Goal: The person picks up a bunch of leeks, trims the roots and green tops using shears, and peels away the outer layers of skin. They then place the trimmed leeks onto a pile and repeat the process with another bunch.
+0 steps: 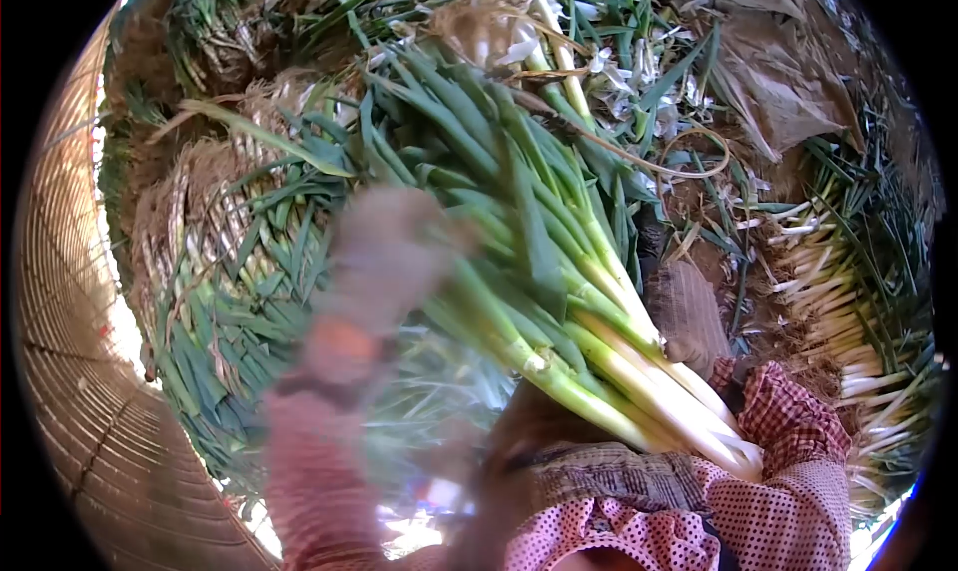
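A bundle of large green onions [589, 361] slants across the middle, white ends low against my body and green leaves up and away. My left hand [389, 247], in a brownish glove, is at the left side of the leaves; motion smears its fingers. On the other side, my right arm bends around the white ends. What looks like my gloved right hand [687, 311] lies against the stalks, its fingers hidden behind them. A cloth [619, 476] covers my lap under the onions.
Untrimmed green onions [215, 212] with dry roots are heaped at left. Peeled ones [823, 282] lie in a row at right. Leaf scraps and skins [649, 82] litter the ground ahead, beside a crumpled brown sheet [768, 62]. A woven hat brim [75, 301] borders the left.
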